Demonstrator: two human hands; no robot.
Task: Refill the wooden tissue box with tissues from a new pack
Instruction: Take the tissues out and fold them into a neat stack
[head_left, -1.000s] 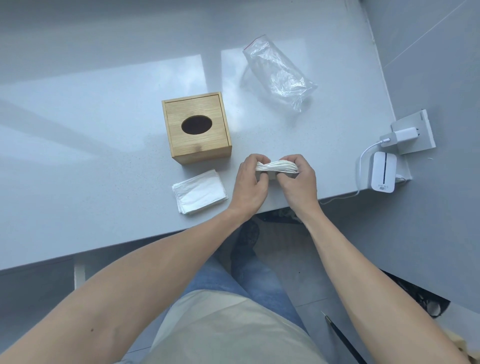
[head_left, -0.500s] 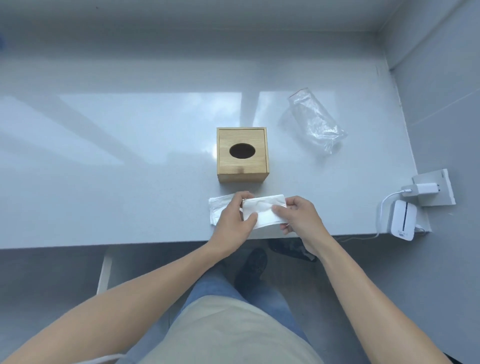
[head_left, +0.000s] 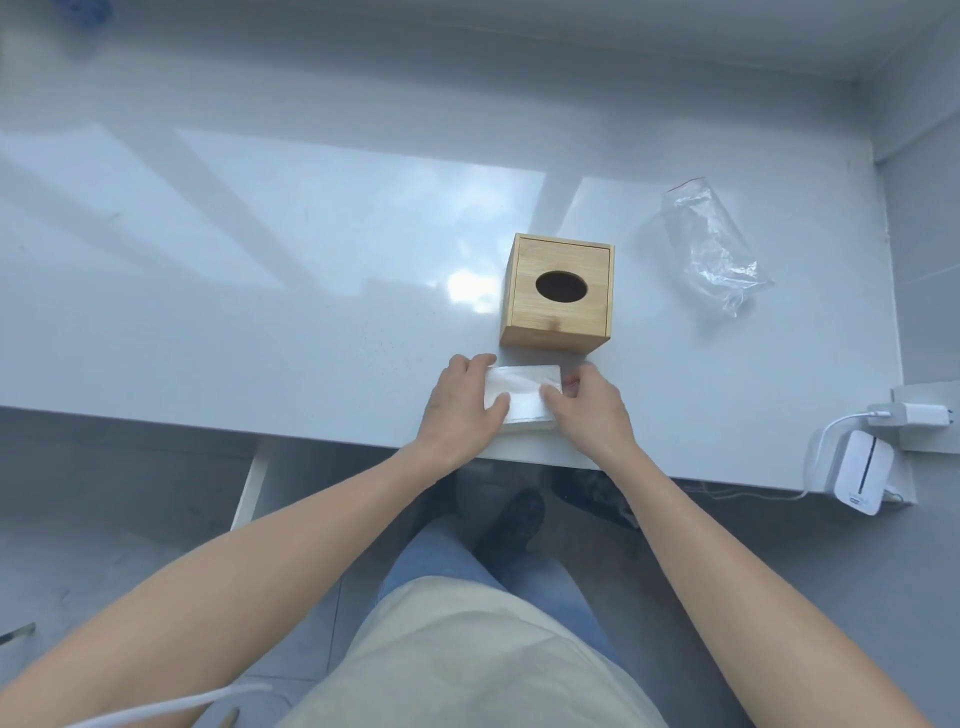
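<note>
The wooden tissue box (head_left: 558, 293) stands upright on the white table (head_left: 260, 291), its lid closed and the oval hole on top dark. Just in front of it, near the table's front edge, lies a white stack of tissues (head_left: 522, 397). My left hand (head_left: 460, 405) holds the stack's left side, thumb on top. My right hand (head_left: 589, 410) grips its right side. Both hands press the tissues together on the table. The empty clear plastic wrapper (head_left: 711, 244) lies crumpled to the right of the box.
A white charger and cable (head_left: 914, 415) and a small white device (head_left: 860, 480) sit at the table's right end beside the grey wall. My legs and a dark shoe (head_left: 511, 525) show below the table edge.
The bundle held in both hands has come down onto the second stack that lay on the table; both hands now hold the combined stack flat in front of the box.
</note>
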